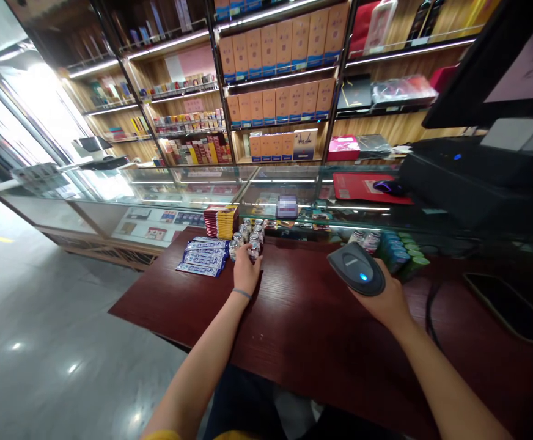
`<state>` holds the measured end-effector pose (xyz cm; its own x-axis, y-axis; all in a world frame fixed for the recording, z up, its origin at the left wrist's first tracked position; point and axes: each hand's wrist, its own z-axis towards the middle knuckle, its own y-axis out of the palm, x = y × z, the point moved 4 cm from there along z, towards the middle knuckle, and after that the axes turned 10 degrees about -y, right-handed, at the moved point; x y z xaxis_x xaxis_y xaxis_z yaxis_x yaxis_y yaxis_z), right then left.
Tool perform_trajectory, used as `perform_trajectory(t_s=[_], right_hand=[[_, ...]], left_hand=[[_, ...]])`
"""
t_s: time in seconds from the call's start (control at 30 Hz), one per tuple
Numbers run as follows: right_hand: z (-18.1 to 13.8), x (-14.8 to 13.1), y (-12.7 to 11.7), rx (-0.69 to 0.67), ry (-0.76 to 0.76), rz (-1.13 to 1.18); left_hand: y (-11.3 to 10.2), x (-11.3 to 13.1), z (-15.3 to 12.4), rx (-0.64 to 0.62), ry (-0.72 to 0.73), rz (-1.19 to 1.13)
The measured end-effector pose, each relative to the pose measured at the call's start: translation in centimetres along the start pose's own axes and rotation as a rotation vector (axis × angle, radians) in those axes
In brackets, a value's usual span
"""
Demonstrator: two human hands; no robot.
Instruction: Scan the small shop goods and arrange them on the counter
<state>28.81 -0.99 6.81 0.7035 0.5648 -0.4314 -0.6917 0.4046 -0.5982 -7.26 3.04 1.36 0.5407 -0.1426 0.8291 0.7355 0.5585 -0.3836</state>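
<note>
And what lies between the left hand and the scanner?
In the head view, a stretch of dark-red tabletop lies between the left hand and the scanner.

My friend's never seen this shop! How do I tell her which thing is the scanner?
Find the big dark red-brown table and look toward its right side. Just left of the green containers, a scanner is held above the tabletop. It's dark grey, and its glowing blue light sets it apart from those containers and the phone.
</note>
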Motion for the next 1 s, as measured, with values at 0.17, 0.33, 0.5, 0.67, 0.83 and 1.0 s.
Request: perform_trajectory(t_s=[0.17,0.33,0.5,0.67,0.83,1.0], right_hand=[[0.2,0.2,0.0,0.012,-0.018,0.020],[0.2,-0.2,-0.3,0.065,-0.016,0.011],[0.2,0.2,-0.4,0.074,-0.060,-0.012],[0.3,0.3,-0.6,0.083,-0.060,-0.005],[0.4,0.6,-0.7,0.107,-0.003,0.014],[0.7,1.9,-1.2,0.189,0.068,0.043]], left_hand=[[-0.1,0.2,-0.2,0.009,0.013,-0.002],[0.0,0.2,-0.1,-0.005,0.031,0.105],[0.0,0.3,-0.1,-0.001,0.062,0.121],[-0.4,1.1,-0.1,0.022,0.117,0.085],[-1.1,2.6,-0.3,0.127,0.229,0.066],[-1.5,4.1,-1.4,0.249,0.355,0.095]])
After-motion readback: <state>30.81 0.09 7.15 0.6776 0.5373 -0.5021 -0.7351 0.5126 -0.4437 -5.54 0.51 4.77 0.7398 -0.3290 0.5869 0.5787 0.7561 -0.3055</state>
